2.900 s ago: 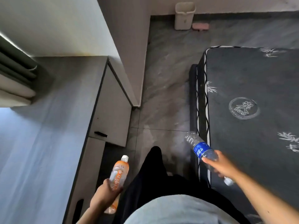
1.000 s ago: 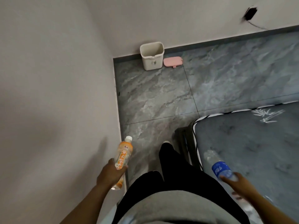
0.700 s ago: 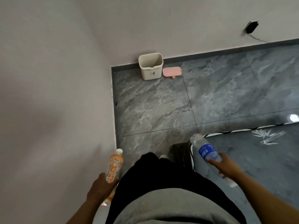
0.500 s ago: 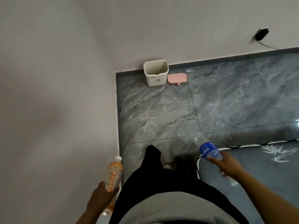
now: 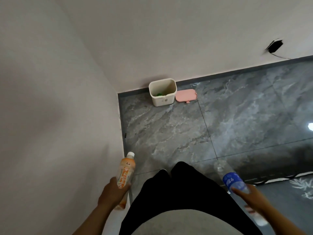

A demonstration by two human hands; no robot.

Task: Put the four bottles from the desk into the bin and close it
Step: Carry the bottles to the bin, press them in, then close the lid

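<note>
The left hand is clenched around an orange bottle with a white cap, held upright beside the wall. The right hand has its grip wrapped around a clear bottle with a blue label, neck pointing forward over the floor. Well ahead, the open white bin stands against the far wall, something green inside it. Its pink lid lies flat on the grey floor, touching the bin's right side.
</note>
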